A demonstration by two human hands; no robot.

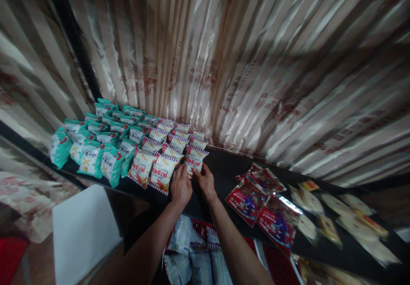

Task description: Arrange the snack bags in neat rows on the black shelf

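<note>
Both my hands are at a white snack bag point(194, 159) with a red-and-blue striped top edge, which stands upright at the front right of its group. My left hand point(181, 186) has its fingers curled at the bag's lower left side; the fingertips are partly hidden. On the lower right, my right hand point(205, 181) pinches the same bag between thumb and fingers. Just left of my left hand stands a matching snack bag point(163, 172), with rows of the same kind behind it. Below my forearms, a box holds several more striped-edge bags point(201, 266).
Teal snack bags point(91, 159) stand in rows on the left of the black shelf point(221, 165). Red packets point(245, 202) and flat pale packs point(357, 225) lie to the right. Pleated curtain point(224, 63) hangs behind. A white panel point(83, 229) is at the lower left.
</note>
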